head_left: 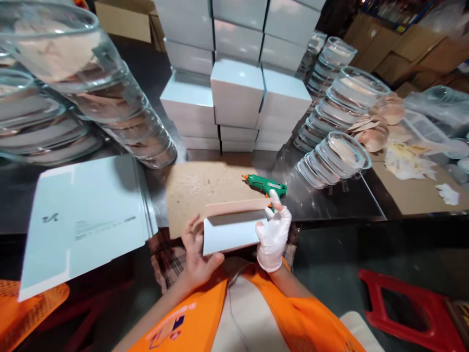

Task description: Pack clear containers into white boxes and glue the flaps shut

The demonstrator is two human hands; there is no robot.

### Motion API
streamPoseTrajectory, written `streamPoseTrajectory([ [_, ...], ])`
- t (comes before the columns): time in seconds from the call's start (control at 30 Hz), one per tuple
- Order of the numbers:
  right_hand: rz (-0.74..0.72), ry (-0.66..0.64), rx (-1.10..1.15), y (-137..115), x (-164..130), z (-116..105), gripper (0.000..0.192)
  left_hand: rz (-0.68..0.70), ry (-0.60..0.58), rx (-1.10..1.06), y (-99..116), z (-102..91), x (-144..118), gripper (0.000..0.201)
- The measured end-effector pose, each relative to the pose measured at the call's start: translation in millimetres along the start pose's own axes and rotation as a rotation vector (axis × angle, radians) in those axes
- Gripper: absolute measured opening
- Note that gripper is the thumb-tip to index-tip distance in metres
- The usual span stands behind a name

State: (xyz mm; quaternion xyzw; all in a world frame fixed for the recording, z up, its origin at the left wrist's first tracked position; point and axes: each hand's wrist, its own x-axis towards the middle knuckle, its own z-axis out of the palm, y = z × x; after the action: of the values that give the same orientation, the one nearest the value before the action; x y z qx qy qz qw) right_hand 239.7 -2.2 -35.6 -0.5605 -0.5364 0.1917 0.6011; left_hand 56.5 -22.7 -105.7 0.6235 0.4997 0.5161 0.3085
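Observation:
A partly folded cardboard box (230, 237), pale blue-white on one face and brown inside, is held between my hands over the table's front edge. My bare left hand (198, 254) grips its left end, thumb along the lower edge and fingers behind. At the right end, my right hand (274, 237), in a white glove with some fingertips exposed, holds the box with its fingers bent around the side. Just beyond lies a green glue gun (266, 185) with an orange tip, its handle partly hidden behind my right hand. Beneath it is a stained brown cardboard sheet (194, 188).
White boxes (238, 88) are stacked at the back. Tall stacks of clear glass dishes (120, 107) stand left, more glass dishes (333, 159) right. Flat printed box blanks (88, 215) overhang the left table edge. A red plastic stool (410, 308) is low right.

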Motion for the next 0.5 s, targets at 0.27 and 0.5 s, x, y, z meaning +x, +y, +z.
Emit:
streamPoseTrajectory([
  [0.27,0.200,-0.196,-0.384,22,48,-66,0.037,0.124,0.094,0.083,5,-48.8,25,0.036],
  [0.5,0.726,-0.386,-0.469,59,113,-73,0.021,-0.068,0.136,0.054,-8,-36.1,35,0.037],
])
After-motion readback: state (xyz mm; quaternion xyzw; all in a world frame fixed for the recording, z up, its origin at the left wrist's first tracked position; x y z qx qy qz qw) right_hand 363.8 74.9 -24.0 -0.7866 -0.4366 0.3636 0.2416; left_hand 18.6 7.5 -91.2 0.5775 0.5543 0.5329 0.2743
